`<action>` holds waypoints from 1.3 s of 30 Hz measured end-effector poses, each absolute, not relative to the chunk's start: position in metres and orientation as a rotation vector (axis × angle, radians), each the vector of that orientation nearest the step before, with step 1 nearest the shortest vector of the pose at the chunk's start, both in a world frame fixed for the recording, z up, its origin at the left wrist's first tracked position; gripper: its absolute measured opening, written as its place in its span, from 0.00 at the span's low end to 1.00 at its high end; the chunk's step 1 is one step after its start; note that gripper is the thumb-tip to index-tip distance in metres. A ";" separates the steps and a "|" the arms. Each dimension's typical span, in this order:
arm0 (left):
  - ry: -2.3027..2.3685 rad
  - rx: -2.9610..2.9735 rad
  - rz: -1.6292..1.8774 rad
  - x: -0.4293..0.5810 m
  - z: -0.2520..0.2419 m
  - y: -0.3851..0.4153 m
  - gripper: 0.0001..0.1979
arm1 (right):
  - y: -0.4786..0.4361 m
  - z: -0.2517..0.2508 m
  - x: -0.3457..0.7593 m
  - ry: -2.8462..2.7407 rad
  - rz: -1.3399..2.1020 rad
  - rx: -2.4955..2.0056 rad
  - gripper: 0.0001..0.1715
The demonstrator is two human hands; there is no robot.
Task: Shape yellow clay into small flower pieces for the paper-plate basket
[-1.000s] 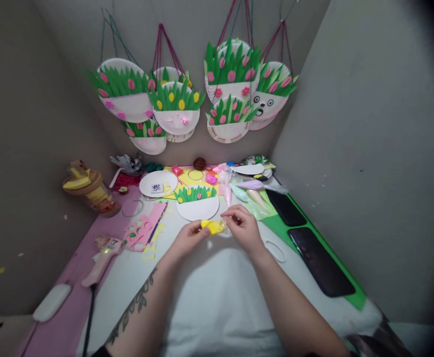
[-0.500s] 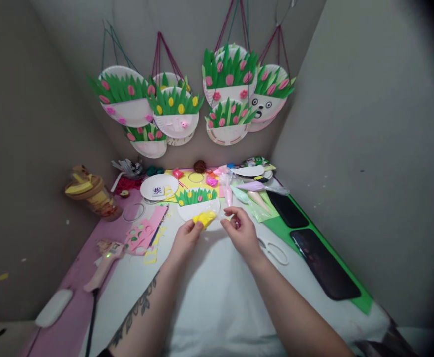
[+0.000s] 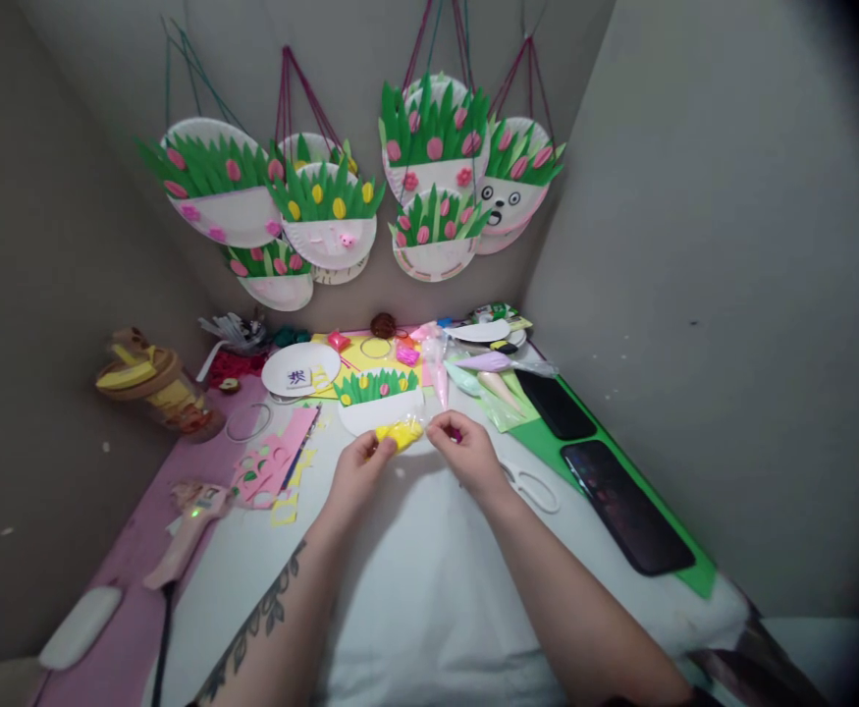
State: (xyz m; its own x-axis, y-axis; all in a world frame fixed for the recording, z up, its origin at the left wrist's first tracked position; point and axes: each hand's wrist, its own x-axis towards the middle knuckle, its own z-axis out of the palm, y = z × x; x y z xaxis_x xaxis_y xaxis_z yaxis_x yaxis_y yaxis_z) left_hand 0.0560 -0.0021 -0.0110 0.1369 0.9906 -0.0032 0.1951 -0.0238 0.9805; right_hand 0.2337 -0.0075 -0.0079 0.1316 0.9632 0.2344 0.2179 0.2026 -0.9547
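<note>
My left hand (image 3: pixel 359 471) pinches a small clear bag with a soft yellow lump (image 3: pixel 400 433) in it, perhaps clay. The fingers of my right hand (image 3: pixel 465 452) are pressed together at the bag's clear right end. A small dark pink spot shows by those fingers; I cannot make out what it is. Just behind the bag lies a white paper-plate pocket (image 3: pixel 374 414) with green paper grass and yellow and pink flowers. Scissors with white handles (image 3: pixel 536 488) lie right of my right wrist.
Piping bags (image 3: pixel 484 361), pink cut paper (image 3: pixel 293 447) and a white plate (image 3: pixel 282 365) lie around the work. A glue gun (image 3: pixel 186 540) and a lidded cup (image 3: pixel 168 388) are at left, two phones (image 3: pixel 627 506) at right. Finished plate pockets (image 3: pixel 330 241) hang on the wall.
My right hand has come closer to the bag, its fingers closing from a looser curl to a pinch. The camera view has shifted slightly.
</note>
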 end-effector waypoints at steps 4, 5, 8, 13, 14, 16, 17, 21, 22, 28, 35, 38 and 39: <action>1.157 1.556 0.893 0.055 -0.007 -0.005 0.15 | -0.009 -0.009 0.234 -1.379 0.874 -1.280 0.09; 1.145 1.572 0.865 0.055 -0.006 -0.006 0.15 | -0.009 -0.009 0.232 -1.412 0.877 -1.283 0.09; 1.149 1.594 0.859 0.058 -0.006 -0.008 0.15 | -0.012 -0.010 0.223 -1.509 0.816 -1.280 0.09; 1.208 1.600 0.903 0.062 -0.010 -0.008 0.16 | -0.019 -0.009 0.208 -1.563 0.691 -1.267 0.10; 1.216 1.579 0.925 0.062 -0.010 -0.008 0.16 | -0.019 -0.007 0.208 -1.561 0.681 -1.267 0.11; 1.248 1.503 0.983 0.060 -0.009 -0.006 0.17 | -0.020 -0.004 0.211 -1.518 0.666 -1.272 0.11; 1.266 1.458 1.010 0.060 -0.009 -0.005 0.17 | -0.020 -0.002 0.214 -1.475 0.661 -1.275 0.11; 1.290 1.338 1.073 0.058 -0.012 -0.001 0.20 | -0.019 -0.001 0.220 -1.289 0.713 -1.260 0.08; 1.289 1.320 1.093 0.059 -0.013 -0.001 0.20 | -0.019 -0.002 0.220 -1.256 0.755 -1.247 0.06; 1.214 1.301 1.179 0.064 -0.018 -0.004 0.20 | -0.014 -0.011 0.217 -1.224 0.906 -1.235 0.12; 1.290 1.542 1.133 0.057 -0.003 -0.008 0.18 | -0.011 -0.014 0.227 -1.287 0.768 -1.272 0.08; 1.310 1.646 1.222 0.052 0.005 -0.008 0.12 | -0.014 -0.008 0.224 -1.368 0.734 -1.272 0.06; 1.299 1.667 1.219 0.051 0.006 -0.009 0.11 | -0.015 -0.006 0.222 -1.404 0.720 -1.269 0.06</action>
State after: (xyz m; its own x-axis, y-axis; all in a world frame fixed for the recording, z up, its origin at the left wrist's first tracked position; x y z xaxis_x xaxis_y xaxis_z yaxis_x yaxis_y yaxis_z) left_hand 0.0512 -0.0090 0.0059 0.0603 0.9642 0.2583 0.3190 -0.2638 0.9103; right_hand 0.2223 -0.0155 -0.0060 0.1261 0.9448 0.3023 0.3054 0.2529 -0.9180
